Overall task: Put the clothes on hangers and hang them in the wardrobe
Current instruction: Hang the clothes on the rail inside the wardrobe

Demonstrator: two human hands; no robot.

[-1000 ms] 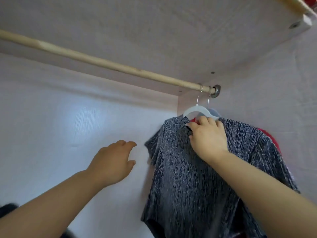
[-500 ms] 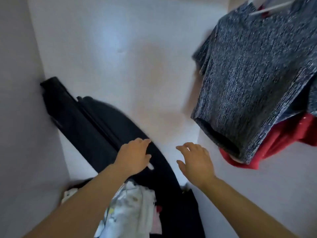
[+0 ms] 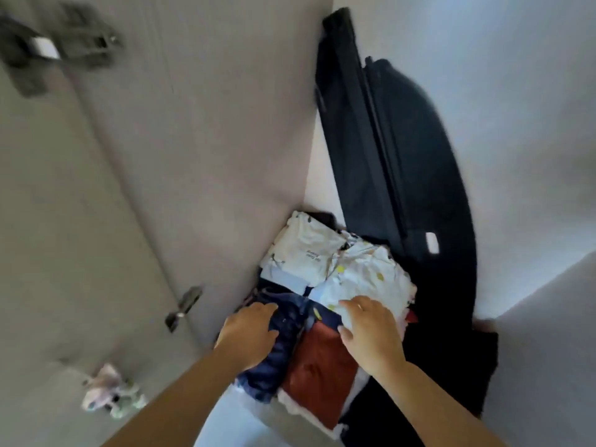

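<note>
Both hands (image 3: 247,333) (image 3: 371,333) now lowered over folded clothes (image 3: 364,279).

We face inside a home wardrobe (image 3: 516,91), pale wood-grain side panel (image 3: 209,124), door hinge (image 3: 183,306), folded clothes (image 3: 364,279) stacked low, dark bag (image 3: 387,156) leaning behind.

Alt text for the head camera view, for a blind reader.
Two open hands reach into a pile of folded clothes in a wardrobe corner: left hand on a navy garment, right hand over a white printed garment. A long black bag leans behind.
</note>
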